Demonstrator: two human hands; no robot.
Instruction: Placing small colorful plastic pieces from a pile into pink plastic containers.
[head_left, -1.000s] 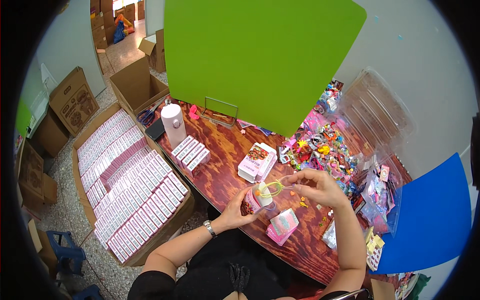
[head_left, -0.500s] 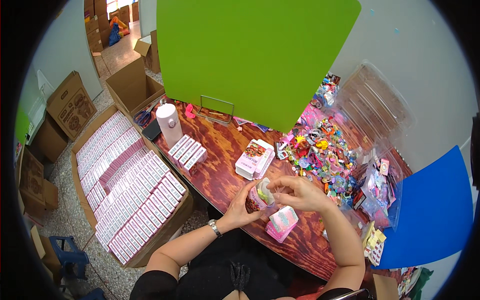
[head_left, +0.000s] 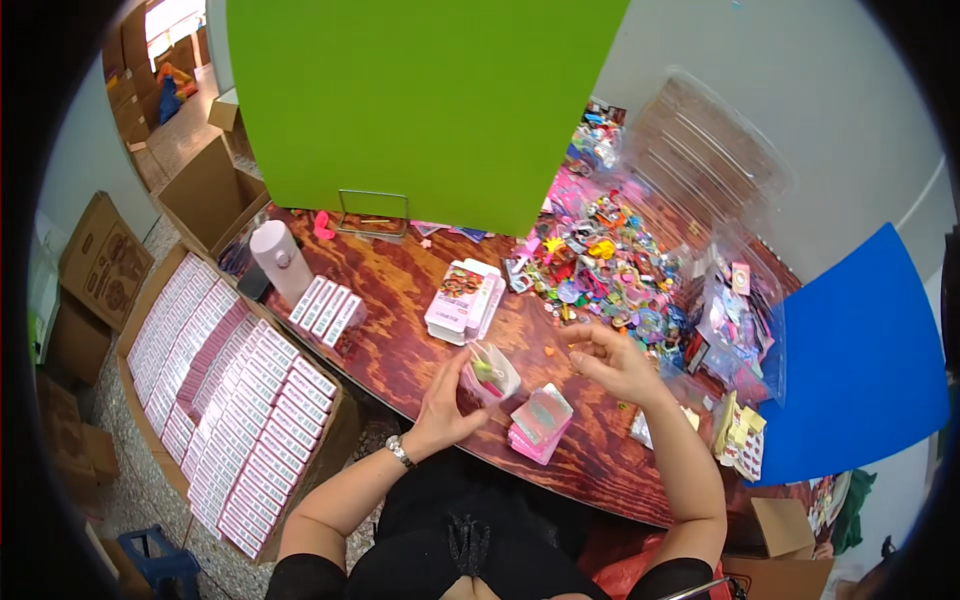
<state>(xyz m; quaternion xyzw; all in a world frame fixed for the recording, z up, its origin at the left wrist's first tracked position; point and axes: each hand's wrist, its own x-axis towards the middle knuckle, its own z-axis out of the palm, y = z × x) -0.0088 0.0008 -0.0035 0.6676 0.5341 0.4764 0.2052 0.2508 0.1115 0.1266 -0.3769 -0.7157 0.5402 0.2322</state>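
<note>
My left hand (head_left: 446, 406) is closed around a small pink box (head_left: 475, 388). The box's top stands open, and small yellow-green and pink pieces show inside. My right hand (head_left: 618, 368) is over the table to the right of the box, fingers apart, with nothing visible in them. Just beyond it spreads a heap of small colourful trinkets (head_left: 600, 265). A stack of pink cards (head_left: 537, 428) lies on the table between my hands, nearer to me. Flattened pink-and-white boxes (head_left: 462, 303) lie farther back.
A large carton (head_left: 345, 440) packed with pink boxes stands at the left. Several finished-looking boxes (head_left: 327, 312) stand beside a pale bottle (head_left: 281, 262). A green board (head_left: 400, 100) rises behind. A clear tray of packets (head_left: 740, 320) and a blue sheet (head_left: 850, 370) are at right.
My right hand has drawn away from the box's opening, moving right, and its fingers have parted. My left hand still holds the box. The whole view has shifted.
</note>
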